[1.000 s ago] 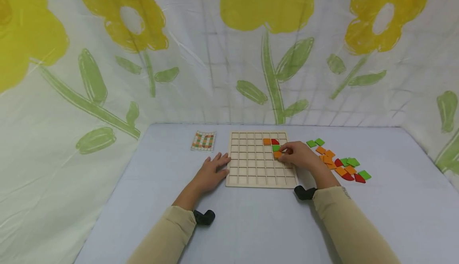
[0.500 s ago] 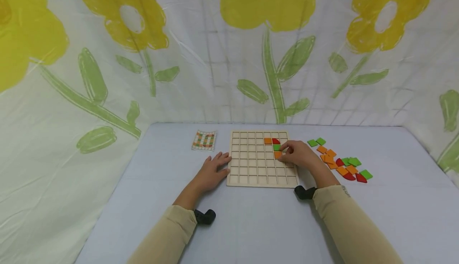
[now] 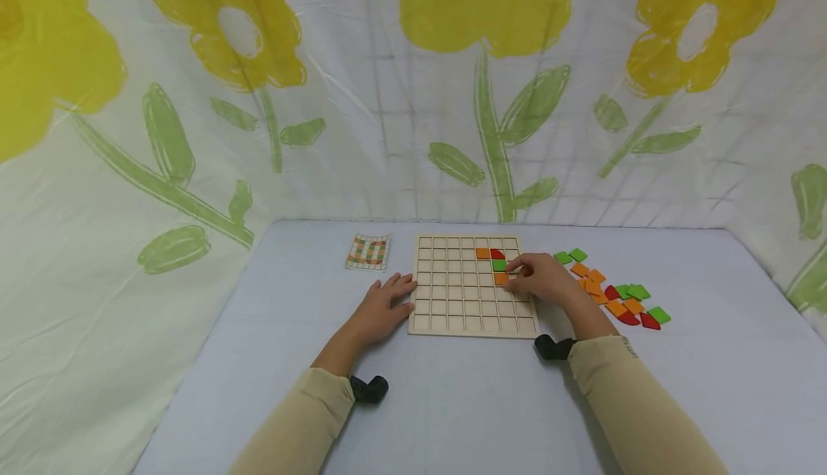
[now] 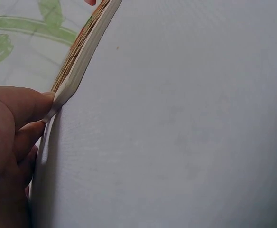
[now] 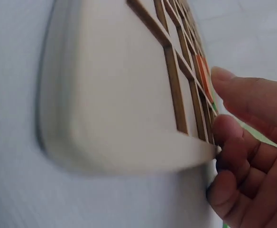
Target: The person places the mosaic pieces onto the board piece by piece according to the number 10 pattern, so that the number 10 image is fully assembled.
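Observation:
A wooden grid board (image 3: 456, 308) lies on the table between both hands. Upper right in its cells sit an orange square tile (image 3: 482, 253), a red quarter-round tile (image 3: 497, 254), a green tile (image 3: 500, 265) and a second orange tile (image 3: 500, 279). My left hand (image 3: 382, 310) rests on the board's left side, fingers spread and thumb against the edge (image 4: 77, 76). My right hand (image 3: 544, 278) hovers over the right side, thumb tip and forefinger apart beside the lower orange and green tiles. In the right wrist view the other fingers bend near the board's rim (image 5: 143, 152).
Loose green tiles (image 3: 578, 254), orange tiles (image 3: 616, 308) and red tiles (image 3: 650, 321) lie scattered right of the board, some overlapping. A small pattern card (image 3: 367, 252) lies left of it. A flower-printed curtain (image 3: 446, 102) hangs behind the table.
My right hand has shifted very slightly to the right, its fingertips moving off the lower orange tile, which now shows more fully. My left hand stays put.

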`<state>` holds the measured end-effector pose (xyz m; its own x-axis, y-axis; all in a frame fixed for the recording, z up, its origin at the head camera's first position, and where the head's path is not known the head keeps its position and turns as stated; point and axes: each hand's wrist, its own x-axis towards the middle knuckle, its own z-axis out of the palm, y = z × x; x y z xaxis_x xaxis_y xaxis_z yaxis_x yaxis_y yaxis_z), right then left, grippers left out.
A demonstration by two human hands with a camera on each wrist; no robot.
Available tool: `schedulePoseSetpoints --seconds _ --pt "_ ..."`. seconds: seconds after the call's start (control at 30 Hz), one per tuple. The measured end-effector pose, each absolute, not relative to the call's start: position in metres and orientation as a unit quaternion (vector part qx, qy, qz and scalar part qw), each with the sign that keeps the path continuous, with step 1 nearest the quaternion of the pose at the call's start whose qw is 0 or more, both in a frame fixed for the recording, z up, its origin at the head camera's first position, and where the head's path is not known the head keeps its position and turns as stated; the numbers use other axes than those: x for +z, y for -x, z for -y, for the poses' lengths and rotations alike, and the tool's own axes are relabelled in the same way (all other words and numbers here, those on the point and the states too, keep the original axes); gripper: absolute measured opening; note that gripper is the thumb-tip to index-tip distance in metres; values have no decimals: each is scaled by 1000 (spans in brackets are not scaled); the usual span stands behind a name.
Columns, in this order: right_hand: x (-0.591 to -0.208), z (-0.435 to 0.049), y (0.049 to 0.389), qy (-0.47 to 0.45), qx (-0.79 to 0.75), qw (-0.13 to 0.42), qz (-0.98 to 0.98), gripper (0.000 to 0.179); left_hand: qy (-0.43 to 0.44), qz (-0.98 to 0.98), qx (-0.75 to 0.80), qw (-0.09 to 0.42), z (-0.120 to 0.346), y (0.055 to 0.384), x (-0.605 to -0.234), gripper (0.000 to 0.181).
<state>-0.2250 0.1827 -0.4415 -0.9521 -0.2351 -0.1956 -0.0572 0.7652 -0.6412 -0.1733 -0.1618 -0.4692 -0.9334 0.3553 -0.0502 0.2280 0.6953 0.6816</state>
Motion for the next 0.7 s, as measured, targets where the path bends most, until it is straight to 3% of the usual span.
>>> schedulePoseSetpoints --seconds 0.37,0.7 --pt "-418 -249 223 44 -337 102 -935 41 -157 -914 362 92 163 176 -464 49" --pt "-421 -290 240 -6 -306 152 -940 51 -156 -911 370 97 161 175 -468 49"
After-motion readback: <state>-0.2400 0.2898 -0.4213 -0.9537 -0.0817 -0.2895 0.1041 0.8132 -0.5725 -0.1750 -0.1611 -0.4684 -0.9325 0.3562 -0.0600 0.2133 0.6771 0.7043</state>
